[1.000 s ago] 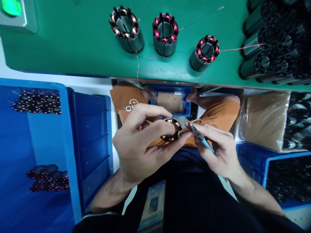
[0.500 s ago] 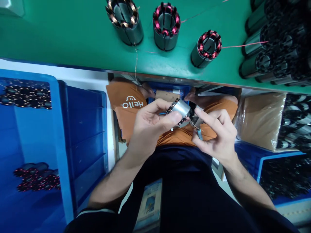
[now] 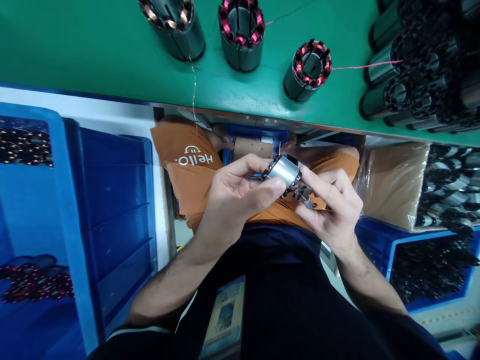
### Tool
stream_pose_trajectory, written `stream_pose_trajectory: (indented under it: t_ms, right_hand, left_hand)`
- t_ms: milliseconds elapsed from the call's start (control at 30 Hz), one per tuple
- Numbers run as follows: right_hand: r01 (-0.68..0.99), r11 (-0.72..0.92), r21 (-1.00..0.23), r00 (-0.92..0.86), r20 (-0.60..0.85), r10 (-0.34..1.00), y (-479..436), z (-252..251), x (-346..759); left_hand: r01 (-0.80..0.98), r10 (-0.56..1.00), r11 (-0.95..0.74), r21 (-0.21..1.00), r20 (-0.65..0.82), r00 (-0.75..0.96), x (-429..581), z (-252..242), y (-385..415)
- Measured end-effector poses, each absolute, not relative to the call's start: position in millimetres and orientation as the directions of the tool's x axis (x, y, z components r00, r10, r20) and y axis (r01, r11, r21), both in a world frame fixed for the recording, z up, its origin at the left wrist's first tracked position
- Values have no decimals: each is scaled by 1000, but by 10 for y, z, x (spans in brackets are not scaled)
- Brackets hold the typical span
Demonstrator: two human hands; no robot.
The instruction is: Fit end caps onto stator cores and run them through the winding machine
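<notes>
Over the lap, my left hand (image 3: pixel 238 192) grips a silver motor stator (image 3: pixel 284 171) with black slotted ends, the thumb along its side and the fingers behind it. The stator lies tilted. At its right end, the index finger of my right hand (image 3: pixel 332 205) touches the rim. The thumb and curled fingers of that hand close around a small greyish piece (image 3: pixel 305 197) with thin wire by it, too small to name. Beyond, on the green table (image 3: pixel 258 95), stand a copper-wound stator (image 3: pixel 180 37) and two red-wound ones (image 3: pixel 243 52) (image 3: pixel 302 85), loose wire ends trailing from them.
Stacked bare stators (image 3: pixel 405 95) crowd the table's right side. At left, a blue crate (image 3: pixel 69 210) holds wound stators. At right sit a cardboard piece (image 3: pixel 397 185) in clear plastic and a blue bin (image 3: pixel 392 250) of black parts. The table edge runs just past my hands.
The view has shifted a little, so the table and crates sit farther left. The stator is turned slightly in my left hand, and my right index finger now touches its end.
</notes>
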State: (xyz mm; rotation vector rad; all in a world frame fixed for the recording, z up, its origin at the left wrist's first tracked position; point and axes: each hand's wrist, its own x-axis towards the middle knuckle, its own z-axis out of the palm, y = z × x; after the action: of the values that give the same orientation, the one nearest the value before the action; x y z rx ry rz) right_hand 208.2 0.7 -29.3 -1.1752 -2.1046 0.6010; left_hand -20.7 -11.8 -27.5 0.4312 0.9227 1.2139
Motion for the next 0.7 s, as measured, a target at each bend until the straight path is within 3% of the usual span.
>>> stream_pose_trajectory:
  t_ms: [167,367,467,533,600,667,700]
  right_hand:
    - [614,377,-693,-360,179,916,-11,-287,2074]
    - [659,278,-699,-415,-29,909,49,-390,2144]
    - [676,315,-666,-479,-72,875,91,-589,2272]
    - [708,336,-621,-513,-126,849,135,-799,2344]
    - [733,352,-582,-542,-187,819,179,-1014,2371]
    - [730,367,-576,-567,-213,796,226,-1183,2349]
    - [723,370,-583,-575,-211,790,251,-1240,2324]
  left_hand:
    - [-625,943,273,731,-332,24,-183,-393,-113]
    - [-580,901,248,776,-405,-157,-225,-453,-253]
    - [-486,903,197,851,-350,-247,-662,-348,-621]
    - [-267,887,159,950,-256,-384,-1156,-212,-939]
    - [111,814,192,975,-95,-572,-1766,-72,-1228]
    - [444,695,355,823,85,-714,-2409,-11,-1418]
    - [526,666,457,717,115,-737,-2706,-28,-1467]
